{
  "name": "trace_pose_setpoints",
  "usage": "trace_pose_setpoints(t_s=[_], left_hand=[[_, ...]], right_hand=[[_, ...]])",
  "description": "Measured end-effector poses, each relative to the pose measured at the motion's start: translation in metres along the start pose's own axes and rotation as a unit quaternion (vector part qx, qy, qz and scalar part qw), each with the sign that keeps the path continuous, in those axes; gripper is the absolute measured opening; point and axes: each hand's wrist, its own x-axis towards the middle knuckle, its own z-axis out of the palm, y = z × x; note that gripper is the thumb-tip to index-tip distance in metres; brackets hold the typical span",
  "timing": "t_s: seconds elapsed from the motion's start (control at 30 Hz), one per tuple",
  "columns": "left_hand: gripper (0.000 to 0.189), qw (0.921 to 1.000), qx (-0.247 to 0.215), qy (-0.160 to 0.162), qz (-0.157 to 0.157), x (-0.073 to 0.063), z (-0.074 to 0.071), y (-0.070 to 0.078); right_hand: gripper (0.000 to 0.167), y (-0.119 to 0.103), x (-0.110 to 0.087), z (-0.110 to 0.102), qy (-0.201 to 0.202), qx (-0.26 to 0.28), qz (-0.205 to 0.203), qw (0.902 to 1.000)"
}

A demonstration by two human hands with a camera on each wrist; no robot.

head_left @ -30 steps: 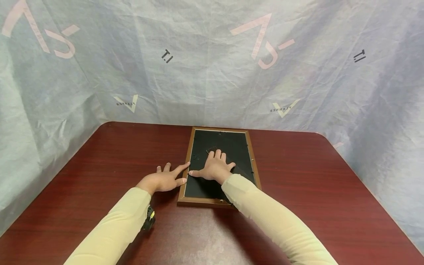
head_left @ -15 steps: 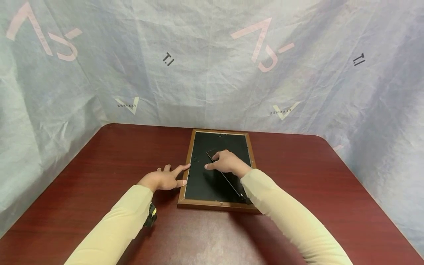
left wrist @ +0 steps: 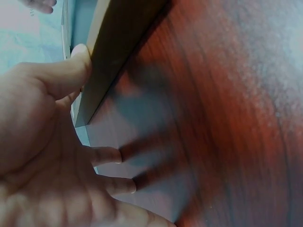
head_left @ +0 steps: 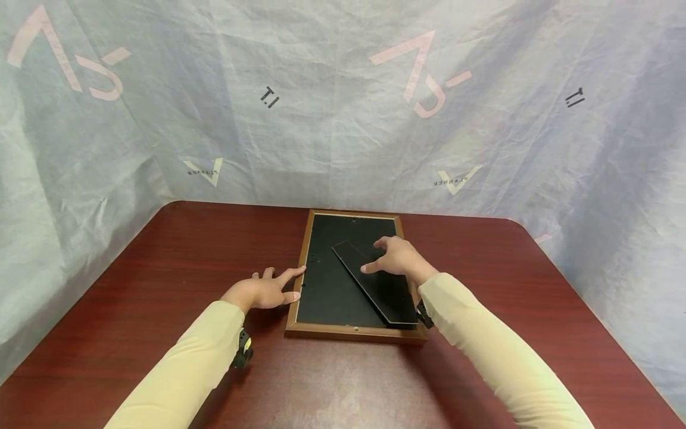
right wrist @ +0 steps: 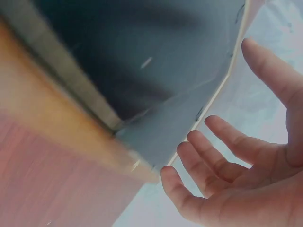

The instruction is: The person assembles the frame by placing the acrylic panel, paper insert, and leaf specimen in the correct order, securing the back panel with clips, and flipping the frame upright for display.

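A brown wooden picture frame (head_left: 307, 241) lies face down on the table, its black backing (head_left: 327, 298) upward. On the backing sits a black, tapered easel stand (head_left: 375, 289), slanting with its wide end at the lower right corner. My left hand (head_left: 261, 292) rests at the frame's left side, fingers spread. In the left wrist view, the thumb (left wrist: 80, 56) touches the wooden edge and other fingers reach the tabletop. My right hand (head_left: 399, 260) hovers over the stand's right side, fingers loosely bent and holding nothing; the right wrist view shows the right hand (right wrist: 246, 165) beside the frame's edge.
The dark red table (head_left: 214, 244) has rounded far corners. A pale printed cloth (head_left: 300, 137) hangs behind it and along both sides. A dark wrist device (head_left: 243, 350) sits at the left cuff.
My right hand has lifted off the backing and moved right, uncovering the easel stand, whose wide end now lies farther right. My left hand has stayed at the frame's left edge.
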Motion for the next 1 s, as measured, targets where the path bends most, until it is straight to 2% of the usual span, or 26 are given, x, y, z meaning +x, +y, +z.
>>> trace_pose_setpoints(t_s=[0.2,0.43,0.8,1.0], left_hand=[[0.067,1.0,-0.004,-0.004,0.003,-0.004,-0.001,0.002],[0.066,0.9999,-0.012,-0.004,0.01,-0.008,-0.002,0.004],[0.066,0.9999,-0.008,0.0,0.012,-0.016,-0.003,0.009],[0.065,0.9998,-0.004,0.002,0.017,-0.013,-0.003,0.008]], right_hand=[[0.086,0.024,-0.003,-0.007,0.004,0.011,0.02,0.9997],[0.098,0.042,-0.005,-0.009,-0.002,-0.006,0.026,0.9996],[0.105,0.054,-0.007,-0.003,-0.014,-0.007,0.04,0.9991],[0.107,0.056,-0.009,-0.003,-0.008,-0.017,0.04,0.999]])
